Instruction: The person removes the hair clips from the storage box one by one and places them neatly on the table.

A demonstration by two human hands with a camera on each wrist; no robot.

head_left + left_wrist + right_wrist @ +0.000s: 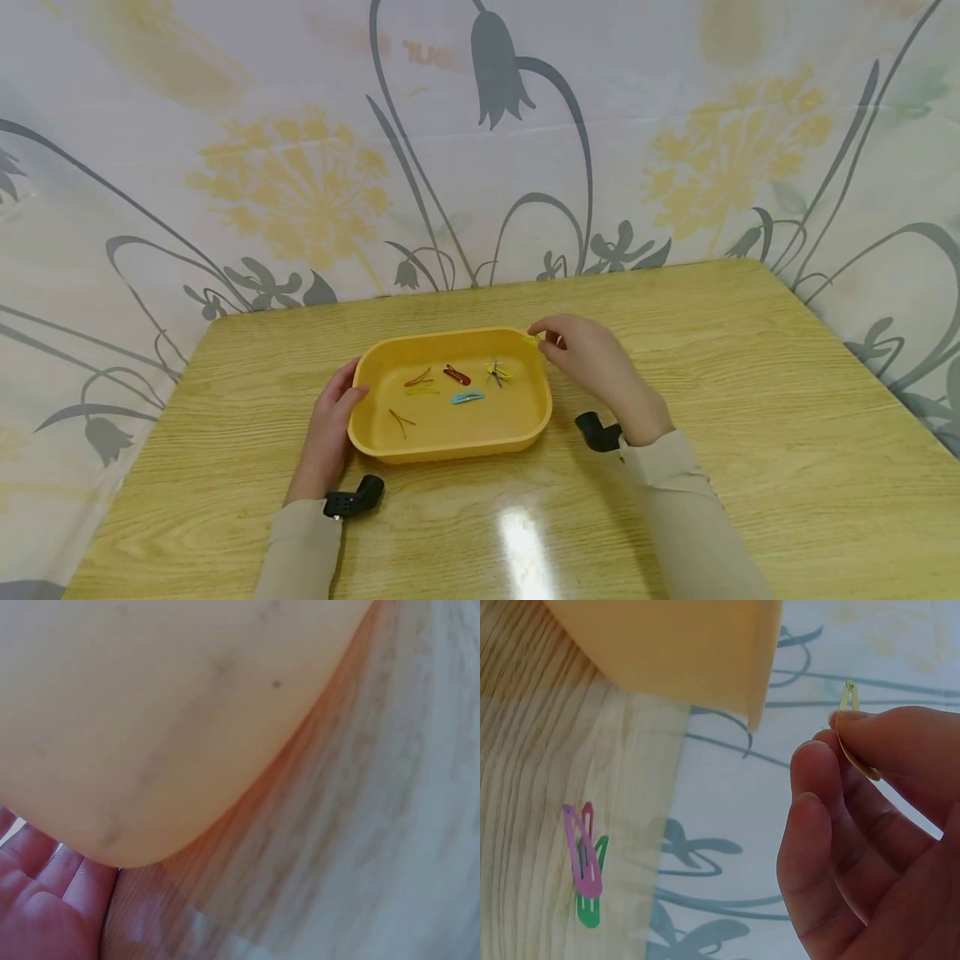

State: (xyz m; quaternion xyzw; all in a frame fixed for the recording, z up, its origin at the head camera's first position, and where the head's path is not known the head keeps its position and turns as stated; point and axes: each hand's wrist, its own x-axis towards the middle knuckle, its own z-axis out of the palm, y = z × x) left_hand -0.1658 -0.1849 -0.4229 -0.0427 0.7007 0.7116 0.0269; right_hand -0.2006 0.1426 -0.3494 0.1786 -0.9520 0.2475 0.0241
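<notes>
A yellow plastic tray (450, 429) stands on the table with several snap hair clips in it, among them a red clip (457, 375) and a light blue clip (468, 397). My left hand (330, 425) grips the tray's left end, thumb over the rim and fingers outside. Above the tray's far right corner, my right hand (588, 354) pinches a yellow hair clip (847, 697) between thumb and fingertips. In the right wrist view, a purple clip (585, 859) lies over a green clip (589, 911) and a reddish one on the table, outside the tray.
The wood-grain table (750, 400) extends around the tray on all sides. Behind it hangs a floral-patterned cloth (480, 167), close to the far edge. Black wrist devices (360, 497) sit on both wrists.
</notes>
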